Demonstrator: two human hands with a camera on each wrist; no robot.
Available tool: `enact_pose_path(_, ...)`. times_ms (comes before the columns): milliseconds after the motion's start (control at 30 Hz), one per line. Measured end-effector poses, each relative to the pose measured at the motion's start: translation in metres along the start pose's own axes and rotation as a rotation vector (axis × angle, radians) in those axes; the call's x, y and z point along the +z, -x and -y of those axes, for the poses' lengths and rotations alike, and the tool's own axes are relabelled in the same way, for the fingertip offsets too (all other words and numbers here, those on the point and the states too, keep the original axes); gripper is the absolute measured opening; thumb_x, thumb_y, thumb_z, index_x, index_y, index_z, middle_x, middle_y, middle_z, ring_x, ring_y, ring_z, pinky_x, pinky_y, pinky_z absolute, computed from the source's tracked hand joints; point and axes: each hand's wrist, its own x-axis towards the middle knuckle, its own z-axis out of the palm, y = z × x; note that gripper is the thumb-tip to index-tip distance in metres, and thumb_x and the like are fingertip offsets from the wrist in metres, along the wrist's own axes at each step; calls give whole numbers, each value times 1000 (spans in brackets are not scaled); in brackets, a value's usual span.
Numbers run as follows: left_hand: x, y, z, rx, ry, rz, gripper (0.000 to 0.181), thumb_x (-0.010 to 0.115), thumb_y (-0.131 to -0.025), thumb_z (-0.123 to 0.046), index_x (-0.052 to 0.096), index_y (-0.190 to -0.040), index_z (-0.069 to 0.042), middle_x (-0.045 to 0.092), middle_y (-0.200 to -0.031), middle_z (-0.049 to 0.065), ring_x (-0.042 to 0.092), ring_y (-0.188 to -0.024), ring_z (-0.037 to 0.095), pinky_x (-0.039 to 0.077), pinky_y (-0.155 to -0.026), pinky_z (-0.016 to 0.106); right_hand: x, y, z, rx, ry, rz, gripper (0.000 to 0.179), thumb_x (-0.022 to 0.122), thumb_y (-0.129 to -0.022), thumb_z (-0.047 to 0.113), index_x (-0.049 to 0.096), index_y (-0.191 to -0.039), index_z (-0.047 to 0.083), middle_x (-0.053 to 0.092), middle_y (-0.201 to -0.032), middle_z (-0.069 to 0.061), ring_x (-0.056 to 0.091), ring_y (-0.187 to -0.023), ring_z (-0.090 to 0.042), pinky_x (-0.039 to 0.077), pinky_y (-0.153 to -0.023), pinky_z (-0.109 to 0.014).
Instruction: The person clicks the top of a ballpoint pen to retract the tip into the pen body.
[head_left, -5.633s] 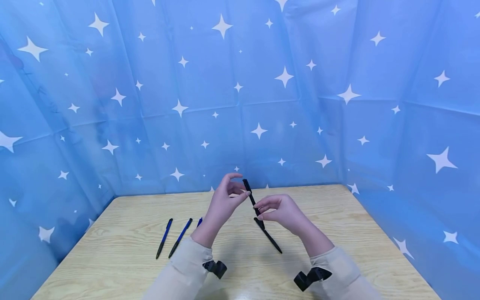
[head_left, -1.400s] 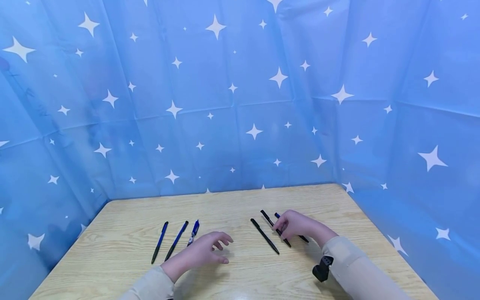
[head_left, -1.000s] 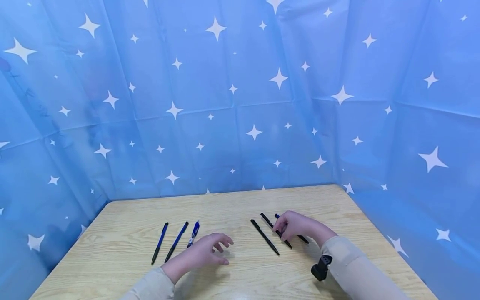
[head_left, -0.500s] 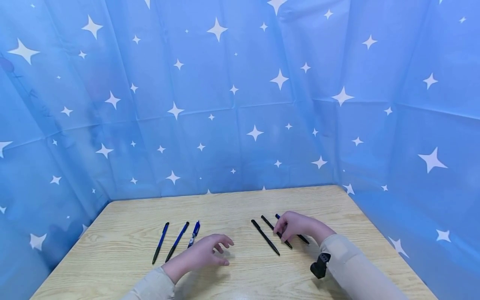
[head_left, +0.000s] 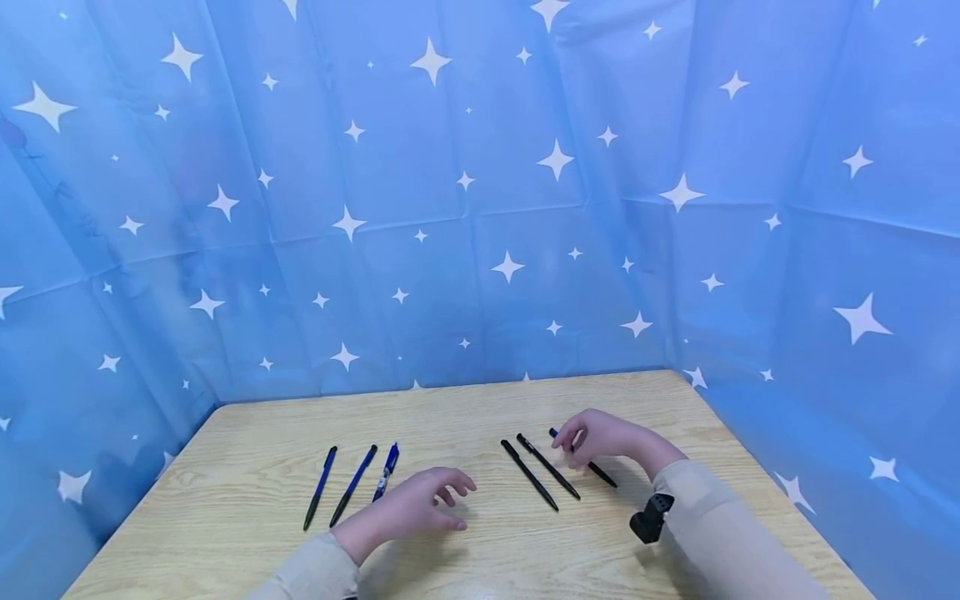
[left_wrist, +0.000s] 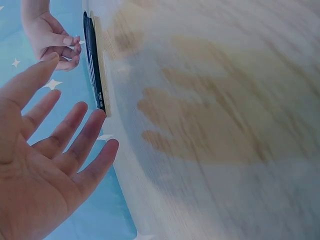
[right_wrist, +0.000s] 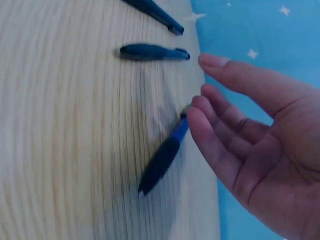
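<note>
My right hand (head_left: 600,437), fingers loosely bent and holding nothing, hovers over a blue pen with a black grip (head_left: 602,475). Its palm and the gap between thumb and fingers show in the right wrist view, where the same pen (right_wrist: 162,162) lies just past the fingertips. Left of this hand, two black pens, one outer (head_left: 529,475) and one inner (head_left: 549,467), lie side by side, nearly parallel. Low over the table, my left hand (head_left: 420,504) is relaxed with nothing in it; the left wrist view shows its fingers (left_wrist: 82,142) spread. It overlaps the lower end of a blue clip pen (head_left: 387,471).
Two more blue pens with black grips, a far-left one (head_left: 320,487) and its neighbour (head_left: 353,486), lie on the left of the wooden table (head_left: 450,417). A blue curtain with white stars (head_left: 480,208) hangs behind the table and along both sides.
Earlier both hands held a black pen in the air. My right hand then held it on the table, and has now let go and shifted right. My left hand has barely moved lately.
</note>
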Motion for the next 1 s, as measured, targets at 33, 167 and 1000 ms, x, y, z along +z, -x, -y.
enact_pose_path(33, 1, -1, -1, 4, 3, 1, 45, 77, -85, -18, 61, -127, -11, 62, -120, 6, 61, -100, 20, 50, -86, 39, -2, 1, -2, -5, -12, -2, 32, 73, -81, -5, 68, -112, -4, 63, -99, -18, 64, -86, -27, 56, -70, -38)
enact_pose_path(167, 4, -5, -2, 17, -8, -3, 45, 78, -85, -18, 61, -126, -12, 62, -120, 5, 61, -100, 19, 51, -87, 38, -7, 3, -11, -13, -26, -20, 32, 76, -80, -1, 68, -111, -4, 66, -102, -18, 64, -93, -31, 54, -74, -34)
enact_pose_path(1000, 17, -26, 1, 10, 82, 0, 41, 76, -86, -16, 62, -125, -12, 63, -113, 2, 60, -99, 17, 51, -82, 28, -6, 5, -35, 54, -3, 24, 43, 80, -75, -3, 71, -115, 9, 50, -92, -16, 40, -70, -18, 39, -60, -27)
